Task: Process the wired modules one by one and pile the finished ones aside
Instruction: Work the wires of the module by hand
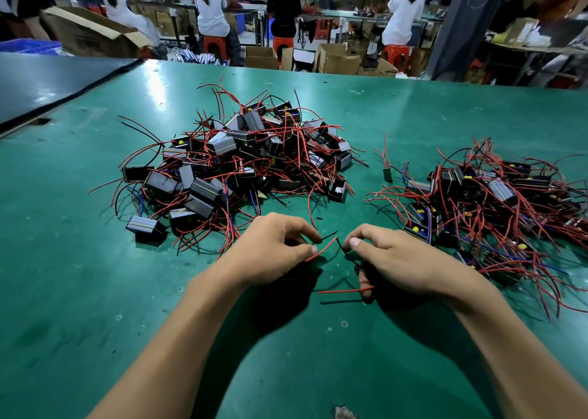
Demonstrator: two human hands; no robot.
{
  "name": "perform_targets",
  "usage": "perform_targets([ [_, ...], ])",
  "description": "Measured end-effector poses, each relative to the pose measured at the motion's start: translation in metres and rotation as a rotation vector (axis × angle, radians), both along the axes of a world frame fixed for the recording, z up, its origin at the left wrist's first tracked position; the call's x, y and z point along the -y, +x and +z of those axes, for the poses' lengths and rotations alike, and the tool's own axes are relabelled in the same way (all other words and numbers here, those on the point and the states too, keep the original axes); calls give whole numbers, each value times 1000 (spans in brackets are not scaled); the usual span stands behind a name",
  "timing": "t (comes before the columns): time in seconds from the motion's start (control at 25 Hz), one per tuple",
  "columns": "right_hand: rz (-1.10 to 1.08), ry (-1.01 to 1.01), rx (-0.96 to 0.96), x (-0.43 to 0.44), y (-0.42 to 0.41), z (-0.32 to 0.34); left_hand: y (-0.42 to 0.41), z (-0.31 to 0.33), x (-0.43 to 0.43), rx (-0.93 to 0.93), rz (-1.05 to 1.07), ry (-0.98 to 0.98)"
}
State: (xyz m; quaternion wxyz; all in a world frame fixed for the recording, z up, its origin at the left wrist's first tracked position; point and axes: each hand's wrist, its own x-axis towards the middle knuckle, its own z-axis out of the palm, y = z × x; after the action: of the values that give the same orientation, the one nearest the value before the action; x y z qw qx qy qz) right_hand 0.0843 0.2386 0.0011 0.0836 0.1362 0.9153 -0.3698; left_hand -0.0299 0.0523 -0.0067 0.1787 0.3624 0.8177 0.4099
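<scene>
Resting low on the green desk [95, 275], both hands are held close together. A red wire [322, 249] is pinched by fingers of the left hand [270, 253]; a black wire [341, 247] is pinched by fingers of the right hand [397, 264]. The module itself cannot be made out beneath the hands. A big pile [241, 164] of modules is heaped just beyond the hands; a right pile [496, 202] is spread near the right forearm. A small board [387, 174] lies between the piles.

past my green surface [95, 291]: cardboard boxes [339, 59], red stools [215, 45], people [211, 5] seated at far benches [337, 14].
</scene>
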Motion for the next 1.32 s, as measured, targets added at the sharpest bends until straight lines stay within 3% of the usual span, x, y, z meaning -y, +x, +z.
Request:
perform_targets([
  [0.44,-24,-93,-167,-3,-6,-7,3,-1,-2,-38,65,83],
  [0.6,17,-93,-178,-1,-6,-4,4,3,-2,72,87,191],
  [0.72,-66,-85,-226,-2,-8,-7,5,4,-3,152,80,233],
  [0.84,-163,-205,-245,0,-10,-11,3,6,-5,225,101,253],
  [1.32,-152,-202,-282,16,-8,-5,7,3,-6,214,68,274],
])
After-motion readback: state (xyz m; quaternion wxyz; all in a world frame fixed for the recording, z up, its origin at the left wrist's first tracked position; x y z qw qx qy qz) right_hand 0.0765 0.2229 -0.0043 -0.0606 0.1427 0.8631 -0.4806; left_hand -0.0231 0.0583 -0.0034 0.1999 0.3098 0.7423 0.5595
